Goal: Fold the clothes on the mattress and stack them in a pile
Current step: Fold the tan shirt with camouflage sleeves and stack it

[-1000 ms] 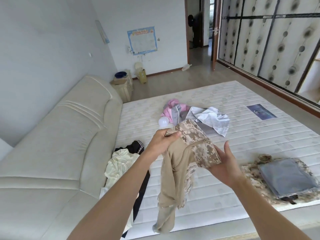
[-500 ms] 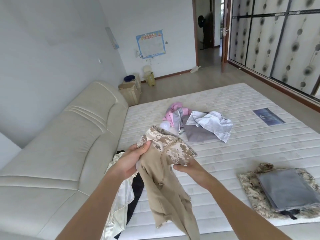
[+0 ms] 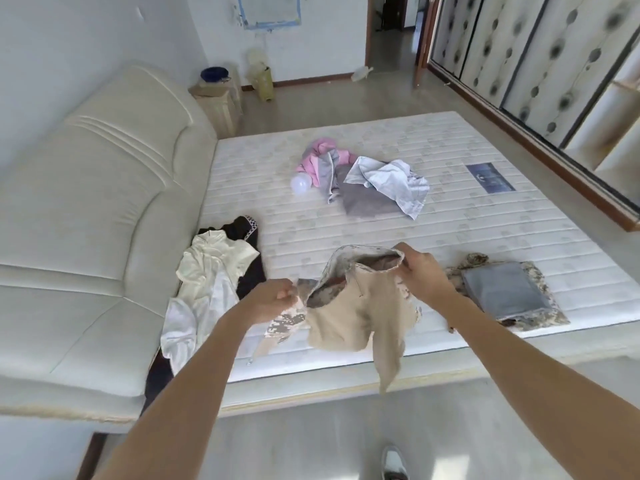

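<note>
Item in hand: tan garment with camouflage trim, held in the air over the near edge of the mattress, at about 6 o'clock from the mattress centre.

Change: a second ago the garment hung bunched and narrow between two hands held close together. The hands have since drawn apart and lowered it toward the mattress. Its upper edge is now stretched wide, the collar opening gaping, and one tan sleeve or tail dangles past the mattress edge.

Left hand: closed in a fist on the camouflage edge at the garment's 9 o'clock side.

Right hand: fingers pinched shut on the rim of the collar opening at its 2 o'clock side.

Reading for the task: the piece appears to be in the shaking-out stage, ready to be laid flat before folding; no fold is made in it yet.

Folded pile: a grey folded piece on top of a camouflage one, at 3 o'clock of the held garment, just beside the right wrist.

Still unfolded:
- cream garment lying over a dark garment, at 9 o'clock, against the sofa-like headboard;
- pink, grey and pale blue heap at 12 o'clock, with a white bulb-like object touching its left side.

Hidden or unclear: the garment's lower hem and far sleeve are lost in its own folds. Whether it is a shirt or a jacket cannot be settled. The count of pieces in the far heap is uncertain, possibly three. The dark garment's lower part runs behind the left forearm.
</note>
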